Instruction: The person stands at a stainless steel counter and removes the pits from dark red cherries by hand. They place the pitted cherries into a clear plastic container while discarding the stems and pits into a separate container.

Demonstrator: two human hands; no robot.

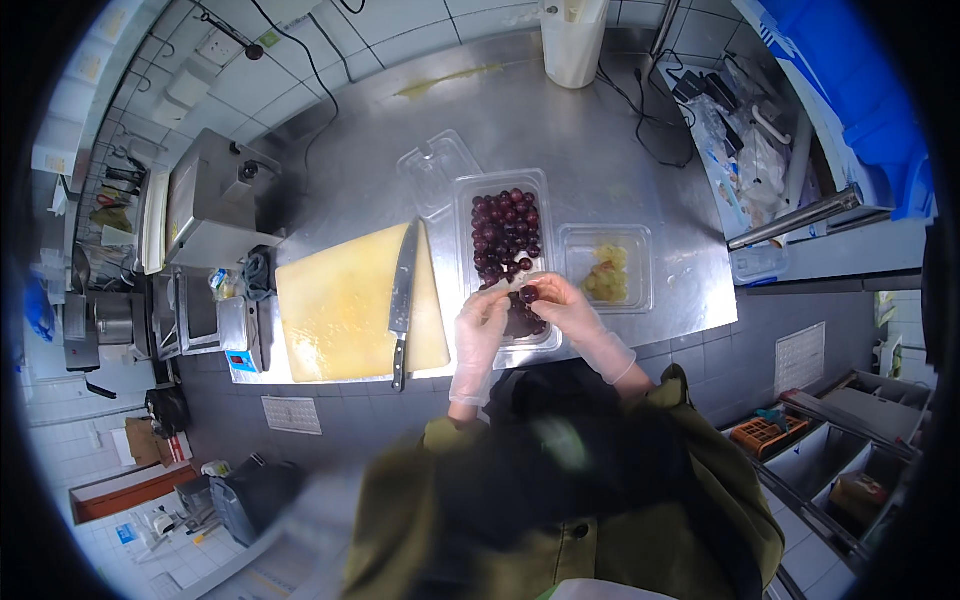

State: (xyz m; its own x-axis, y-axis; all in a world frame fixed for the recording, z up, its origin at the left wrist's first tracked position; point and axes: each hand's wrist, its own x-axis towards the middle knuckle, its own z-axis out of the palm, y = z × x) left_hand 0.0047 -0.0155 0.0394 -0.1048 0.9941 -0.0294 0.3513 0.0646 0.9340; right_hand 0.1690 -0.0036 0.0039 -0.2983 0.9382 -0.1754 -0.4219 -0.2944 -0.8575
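My right hand (564, 304), in a clear glove, holds a dark red grape (529, 294) between its fingertips. My left hand (482, 322), gloved as well, has its fingertips pinched close to that grape; whether they grip a bit of skin or the glove's own tip cannot be told. Both hands are over the near part of a long clear plastic container (463, 225). Dark grapes (506, 225) fill its far part, and a dark heap, perhaps skins (523, 322), lies at its near end. Right of it, a smaller clear container (643, 262) holds pale peeled grapes (607, 277).
A yellow cutting board (337, 307) lies to the left, with a large kitchen knife (403, 285) along its right side. Beyond the containers is a clear lid (439, 172). A digital scale (240, 337) stands at the table's left edge, a white pitcher (574, 49) at the back.
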